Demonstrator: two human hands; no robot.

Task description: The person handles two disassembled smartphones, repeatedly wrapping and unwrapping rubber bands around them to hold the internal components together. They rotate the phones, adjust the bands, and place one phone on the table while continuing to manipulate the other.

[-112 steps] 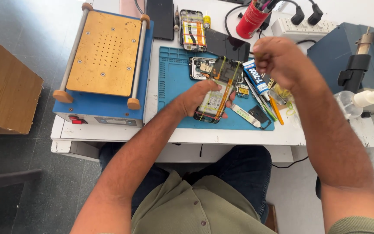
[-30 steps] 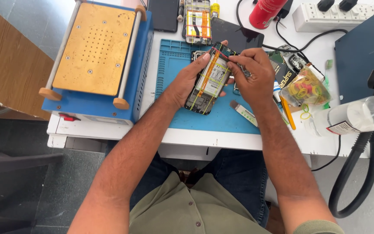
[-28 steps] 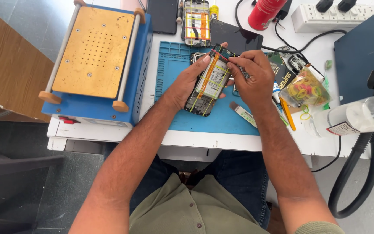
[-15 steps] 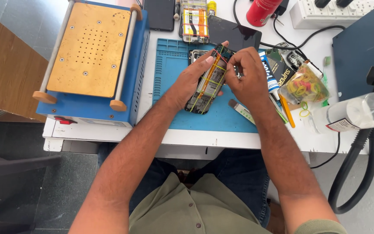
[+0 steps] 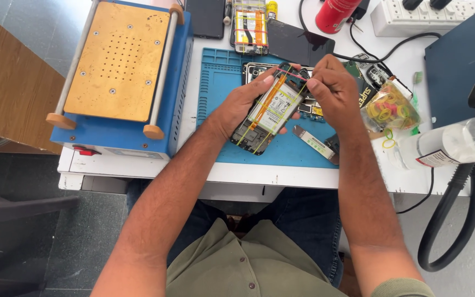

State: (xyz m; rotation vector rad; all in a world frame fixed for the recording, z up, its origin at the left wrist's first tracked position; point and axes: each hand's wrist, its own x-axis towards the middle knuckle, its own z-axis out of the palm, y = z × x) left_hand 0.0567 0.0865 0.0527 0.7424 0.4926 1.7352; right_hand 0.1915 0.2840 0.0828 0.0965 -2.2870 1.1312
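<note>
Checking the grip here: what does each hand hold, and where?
The left hand cradles the opened phone from its left edge; the right hand pinches a rubber band at the phone's top end.

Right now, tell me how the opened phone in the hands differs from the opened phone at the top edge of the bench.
The held phone lies tilted on the blue mat, gripped by the left hand, with the right hand stretching a rubber band across it. The top phone lies straight on the white bench, untouched. Both have backs off and bands around them.
</note>
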